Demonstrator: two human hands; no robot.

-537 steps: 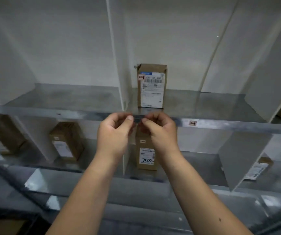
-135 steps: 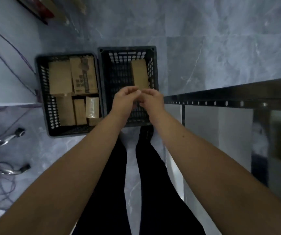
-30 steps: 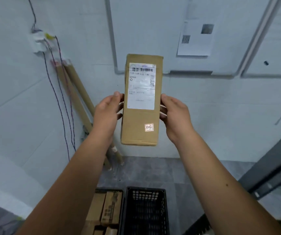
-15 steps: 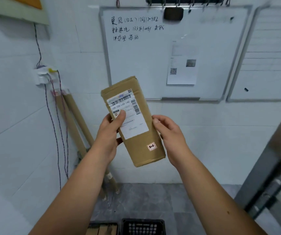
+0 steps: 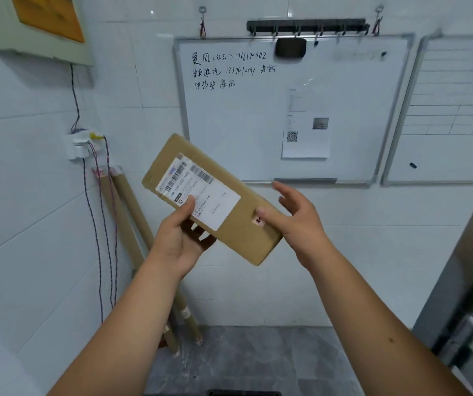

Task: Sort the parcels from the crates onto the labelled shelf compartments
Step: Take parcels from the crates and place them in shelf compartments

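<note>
A long brown cardboard parcel point(image 5: 238, 221) with a white shipping label and a small red-marked sticker is held in the air before the wall, tilted with its top end up to the left. My left hand point(image 5: 182, 238) grips its lower left side, thumb on the label and fingers underneath. My right hand point(image 5: 295, 218) is at the parcel's right edge with fingers spread and straight, thumb touching near the sticker. The top rim of a black crate point(image 5: 243, 392) shows at the bottom edge.
A whiteboard point(image 5: 292, 110) with handwriting and a pinned sheet hangs on the tiled wall ahead. Cardboard tubes point(image 5: 132, 224) and cables lean at the left. A dark metal shelf post point(image 5: 463, 295) rises at the right. Grey floor lies below.
The parcel has tilted further over to the left since half a second ago. My right hand has loosened from its side and spread its fingers. The view has lifted slightly.
</note>
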